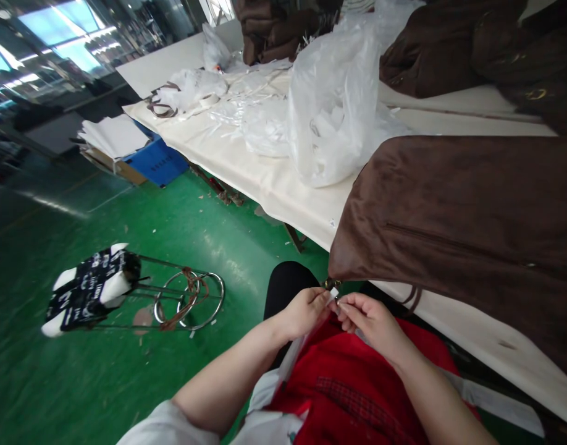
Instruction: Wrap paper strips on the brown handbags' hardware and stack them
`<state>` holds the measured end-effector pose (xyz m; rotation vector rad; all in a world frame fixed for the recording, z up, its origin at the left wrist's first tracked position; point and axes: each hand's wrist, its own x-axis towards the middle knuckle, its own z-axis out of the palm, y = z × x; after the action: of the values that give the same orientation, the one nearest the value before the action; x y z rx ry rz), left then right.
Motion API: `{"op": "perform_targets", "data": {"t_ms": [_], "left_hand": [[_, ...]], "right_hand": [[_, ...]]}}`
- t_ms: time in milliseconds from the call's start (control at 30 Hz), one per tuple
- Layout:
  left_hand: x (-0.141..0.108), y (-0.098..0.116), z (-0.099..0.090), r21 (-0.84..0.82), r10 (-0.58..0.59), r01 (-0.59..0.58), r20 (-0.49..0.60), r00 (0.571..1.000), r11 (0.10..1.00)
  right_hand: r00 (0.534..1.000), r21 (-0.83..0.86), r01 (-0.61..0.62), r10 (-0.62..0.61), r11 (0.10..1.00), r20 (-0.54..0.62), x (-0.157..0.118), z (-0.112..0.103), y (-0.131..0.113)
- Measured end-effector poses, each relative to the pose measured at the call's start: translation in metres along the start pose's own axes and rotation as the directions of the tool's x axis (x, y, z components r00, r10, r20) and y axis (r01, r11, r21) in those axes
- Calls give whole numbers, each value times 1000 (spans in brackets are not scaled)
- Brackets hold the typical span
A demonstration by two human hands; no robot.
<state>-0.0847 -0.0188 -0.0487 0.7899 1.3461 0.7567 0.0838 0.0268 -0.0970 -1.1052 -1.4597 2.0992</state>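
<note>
A large brown bag (450, 204) with a zipper lies on the table's near edge, its lower left corner hanging over my lap. At that corner is small gold-coloured metal hardware (338, 283). My left hand (309, 312) is closed, thumb and finger pinching a small white strip (333, 293) beside the hardware. My right hand (369, 318) is closed in a pinch right next to it, fingertips close to the strip and a small shiny metal piece; what exactly it grips is too small to make out. A translucent white band (501, 405) lies across my lap, beside the red apron (352, 383).
The pale-covered table (269, 179) holds clear plastic bags (332, 111) and piled brown bags (432, 49). A stool (93, 287) lies tipped over on the green floor at left. Beyond it stands a blue box (160, 161) with white sheets.
</note>
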Motion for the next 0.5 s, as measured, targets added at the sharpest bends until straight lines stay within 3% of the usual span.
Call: {"op": "perform_targets", "data": {"t_ms": [67, 133, 200, 267, 367, 500], "left_hand": [[0, -1, -3, -207, -124, 139, 86, 989, 968], [0, 0, -5, -376, -216, 306, 261, 941, 875], [-1, 2, -6, -490, -238, 452, 437, 867, 745], [-3, 3, -5, -558, -222, 528, 524, 822, 640], [-5, 2, -3, -610, -205, 533, 525, 826, 586], [-7, 0, -2, -596, -203, 476, 468, 860, 647]], "right_hand": [[1000, 54, -9, 8, 999, 18, 1, 1, 1], [999, 105, -9, 5, 994, 35, 3, 3, 1], [999, 154, 0, -7, 988, 47, 6, 6, 1], [998, 169, 23, -33, 985, 54, 10, 7, -1], [995, 109, 68, -75, 992, 61, 16, 7, -3], [997, 18, 33, -34, 999, 69, 25, 6, -7]]}}
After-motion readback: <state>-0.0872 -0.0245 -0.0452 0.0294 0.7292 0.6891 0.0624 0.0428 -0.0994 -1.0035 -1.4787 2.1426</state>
